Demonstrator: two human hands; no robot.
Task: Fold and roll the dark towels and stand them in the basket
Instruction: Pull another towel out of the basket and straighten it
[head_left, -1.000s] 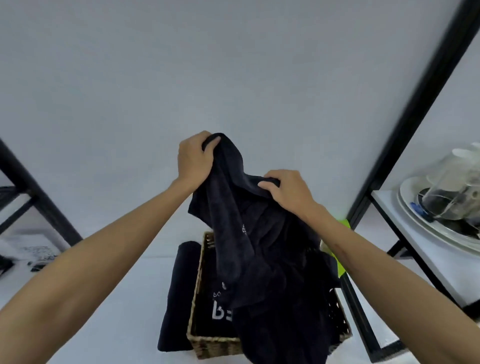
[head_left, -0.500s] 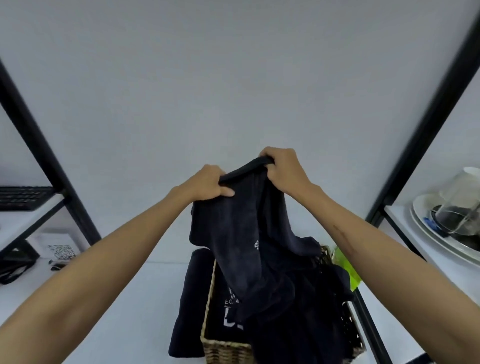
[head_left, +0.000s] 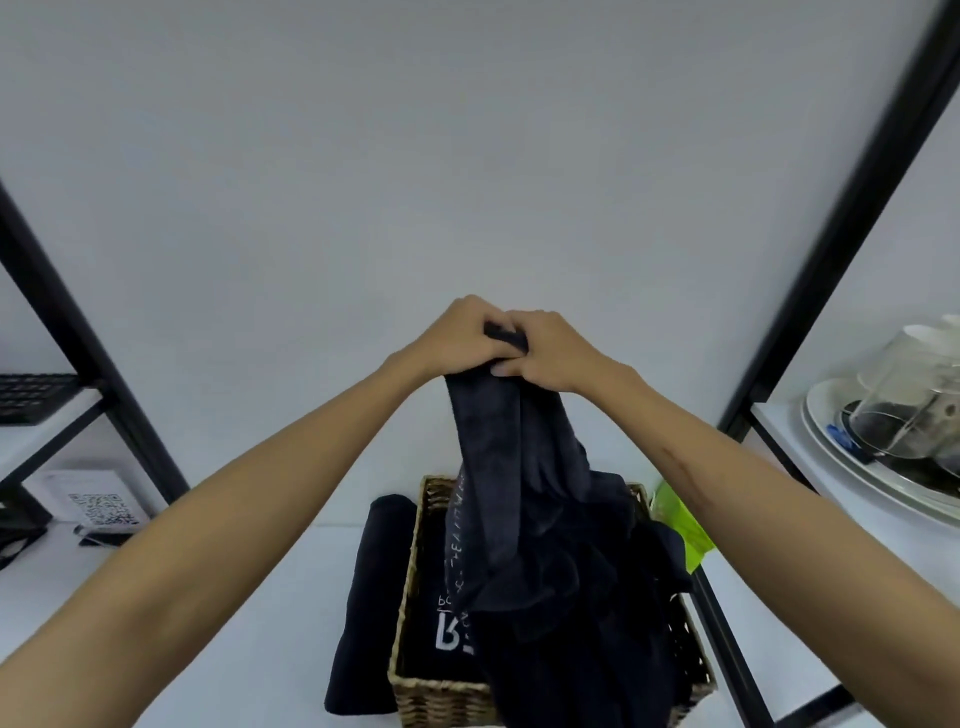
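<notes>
A dark towel (head_left: 511, 467) hangs from both my hands, lifted high above the wicker basket (head_left: 410, 613). My left hand (head_left: 447, 338) and my right hand (head_left: 545, 351) are pressed together, both gripping the towel's top edge. Its lower part drapes down into the basket over other dark cloth. A dark towel with white lettering (head_left: 441, 631) lies inside the basket. To the left of the basket, on the white table (head_left: 208, 623), a folded dark towel (head_left: 369, 597) lies flat.
A black shelf frame (head_left: 831, 234) rises on the right, with stacked plates (head_left: 841, 457) and a clear glass vessel (head_left: 914, 395) on its shelf. A green item (head_left: 680, 525) sits behind the basket. On the left stand another black frame (head_left: 78, 338), a keyboard (head_left: 31, 395) and a QR-code card (head_left: 98, 506).
My two hands have come together from being apart, bunching the towel's top edge between them. The towel now hangs narrower and longer above the basket.
</notes>
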